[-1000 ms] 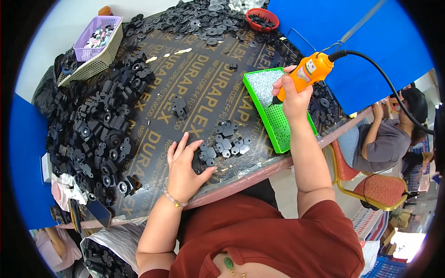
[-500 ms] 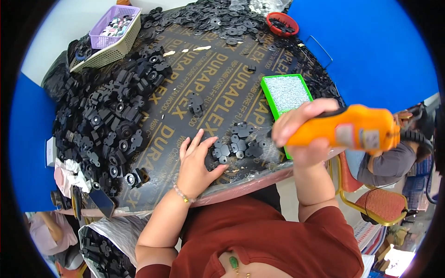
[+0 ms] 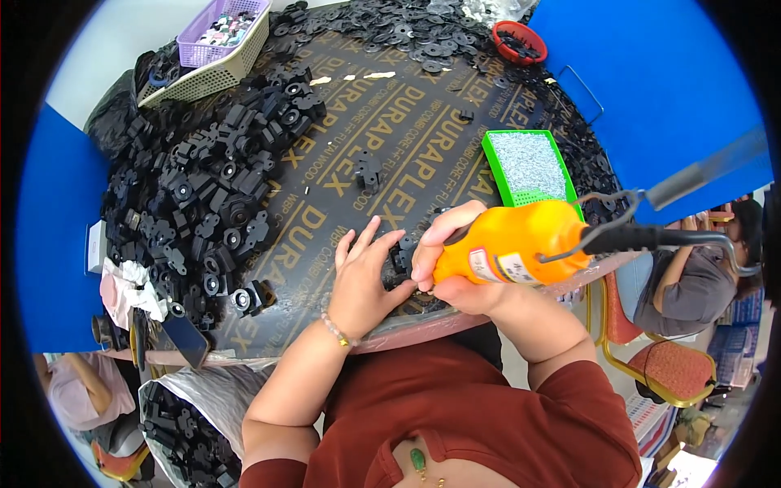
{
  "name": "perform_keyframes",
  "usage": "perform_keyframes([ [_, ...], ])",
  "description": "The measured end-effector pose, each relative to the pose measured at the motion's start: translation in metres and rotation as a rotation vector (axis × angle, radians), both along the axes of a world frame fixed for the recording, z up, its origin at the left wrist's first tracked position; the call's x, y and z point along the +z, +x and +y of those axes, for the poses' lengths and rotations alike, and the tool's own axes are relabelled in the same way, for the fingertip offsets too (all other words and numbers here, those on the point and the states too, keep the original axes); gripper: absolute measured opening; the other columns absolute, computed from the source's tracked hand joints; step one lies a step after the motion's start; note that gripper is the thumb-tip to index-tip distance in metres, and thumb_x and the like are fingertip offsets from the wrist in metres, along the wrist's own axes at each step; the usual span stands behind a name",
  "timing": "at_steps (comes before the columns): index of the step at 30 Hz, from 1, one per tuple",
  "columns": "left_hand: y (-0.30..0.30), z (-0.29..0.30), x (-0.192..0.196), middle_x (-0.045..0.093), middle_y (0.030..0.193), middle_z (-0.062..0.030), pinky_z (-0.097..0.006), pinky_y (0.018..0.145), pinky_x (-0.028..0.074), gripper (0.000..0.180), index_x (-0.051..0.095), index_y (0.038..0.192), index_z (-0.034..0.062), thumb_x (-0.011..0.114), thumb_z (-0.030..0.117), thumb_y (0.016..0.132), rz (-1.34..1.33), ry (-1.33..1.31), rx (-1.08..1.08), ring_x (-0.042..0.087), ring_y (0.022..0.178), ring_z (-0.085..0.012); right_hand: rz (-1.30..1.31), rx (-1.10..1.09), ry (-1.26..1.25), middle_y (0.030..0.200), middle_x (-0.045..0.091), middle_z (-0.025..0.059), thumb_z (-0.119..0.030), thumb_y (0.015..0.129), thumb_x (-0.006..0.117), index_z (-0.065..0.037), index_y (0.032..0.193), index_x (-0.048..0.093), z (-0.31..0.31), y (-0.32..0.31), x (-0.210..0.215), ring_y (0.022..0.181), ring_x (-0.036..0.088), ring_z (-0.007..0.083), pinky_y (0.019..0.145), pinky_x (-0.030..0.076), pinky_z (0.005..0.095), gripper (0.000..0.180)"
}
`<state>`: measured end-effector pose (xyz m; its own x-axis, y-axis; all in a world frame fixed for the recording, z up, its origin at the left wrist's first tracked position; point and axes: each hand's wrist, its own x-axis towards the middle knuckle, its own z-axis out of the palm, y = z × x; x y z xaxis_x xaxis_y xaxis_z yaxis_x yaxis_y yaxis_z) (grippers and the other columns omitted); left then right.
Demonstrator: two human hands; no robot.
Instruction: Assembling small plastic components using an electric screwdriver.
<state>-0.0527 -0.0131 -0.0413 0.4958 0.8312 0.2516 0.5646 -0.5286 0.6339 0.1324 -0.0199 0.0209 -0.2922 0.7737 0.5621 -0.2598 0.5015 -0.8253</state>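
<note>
Table edge (image 3: 443,324) lies near hands (image 3: 360,282) and orange driver (image 3: 508,232), open surface (image 3: 407,122) beyond.

I can't see the tip of the orange driver (image 3: 521,240); the right hand (image 3: 451,264) hides it and partly covers the black parts (image 3: 400,257). The driver blocks part of the green tray (image 3: 497,172), whose silvery pieces (image 3: 529,163) are too small to tell apart. The top edge crops the purple basket (image 3: 199,55).

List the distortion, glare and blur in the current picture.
Head view: the pink front edge of the black table bows, fisheye-style, within a dark surround; head view: white glare washes out the lower right; head view: the grey cylinder right of the orange plastic power tool looks smeared, perhaps by motion.
</note>
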Motion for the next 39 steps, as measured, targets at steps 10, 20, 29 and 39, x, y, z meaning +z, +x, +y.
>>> perform_keyframes([
  [10,0.0,-0.001,-0.004,0.064,0.124,-0.0126,-0.049,0.11,0.031,0.06,0.058,0.127,0.0079,0.081,0.017,0.072,0.034,0.054,-0.005,0.052,0.131,-0.0293,-0.026,-0.06,-0.126,0.085,0.065,0.0063,-0.016,0.078,0.086,-0.006,0.108,0.049,-0.003,-0.012,-0.012,0.08,0.069,0.0148,0.073,0.056,0.027,0.049],
  [20,0.011,0.022,0.019,0.065,0.118,-0.0121,-0.042,0.098,0.039,0.064,0.057,0.126,0.0056,0.082,0.031,0.073,0.158,0.142,0.028,0.057,0.115,-0.0288,0.161,-0.058,-0.038,0.072,0.064,0.0113,-0.038,0.088,0.076,0.003,0.114,0.051,0.017,0.001,0.022,0.059,0.062,0.0168,0.053,0.053,0.0279,0.055],
  [29,0.007,0.079,0.047,0.035,0.153,-0.021,-0.051,0.113,0.03,0.056,0.052,0.136,0.0064,0.069,0.015,0.083,0.163,0.245,0.135,0.035,0.139,-0.0394,0.044,-0.736,-0.087,0.073,0.062,0.0073,-0.007,0.089,0.067,-0.002,0.108,0.054,0.019,0.137,0.021,0.058,0.061,0.0138,0.056,0.05,0.0264,0.023],
  [39,-0.008,0.063,0.067,0.053,0.128,-0.0221,-0.042,0.1,0.046,0.076,0.039,0.143,0.0003,0.072,0.001,0.074,0.074,-0.002,0.06,0.053,0.119,-0.0403,0.098,-0.8,-0.045,0.079,0.064,0.0087,-0.019,0.093,0.07,-0.003,0.112,0.053,0.041,0.163,-0.016,0.062,0.063,0.014,0.06,0.052,0.0269,0.03],
])
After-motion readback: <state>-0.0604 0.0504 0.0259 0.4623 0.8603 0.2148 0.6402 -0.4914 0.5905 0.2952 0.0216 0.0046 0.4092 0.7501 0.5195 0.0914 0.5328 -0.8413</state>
